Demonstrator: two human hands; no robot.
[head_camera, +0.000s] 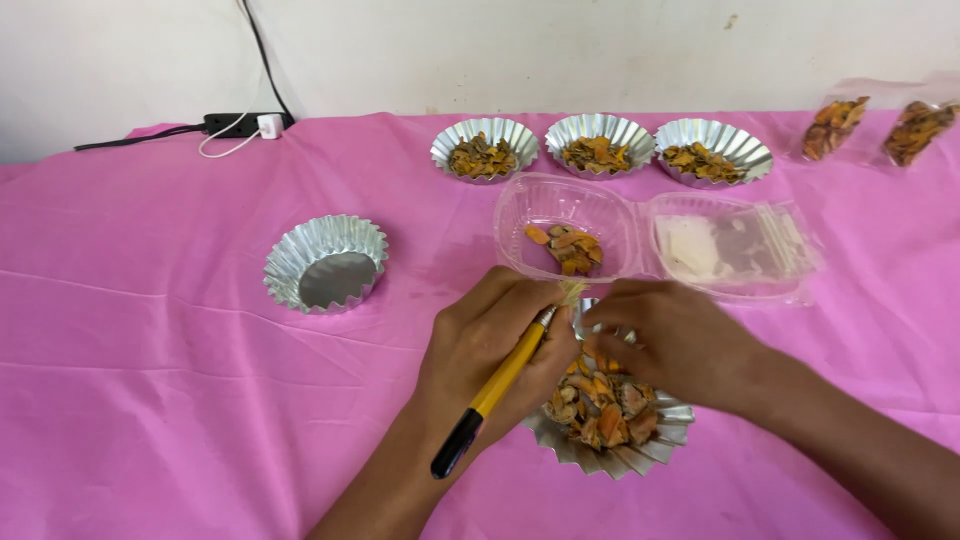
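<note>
One yellow brush (500, 385) in left hand (495, 345) (bristles up-right, handle down-left)

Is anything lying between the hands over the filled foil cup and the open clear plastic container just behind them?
Nothing visible does. The left hand, holding a yellow brush, and the right hand sit over the foil cup; only bare pink cloth separates them from the clear container.

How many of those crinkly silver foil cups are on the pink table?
5. Three filled ones stand in a row at the back, one empty one sits at left, and one filled one lies under the hands.
</note>
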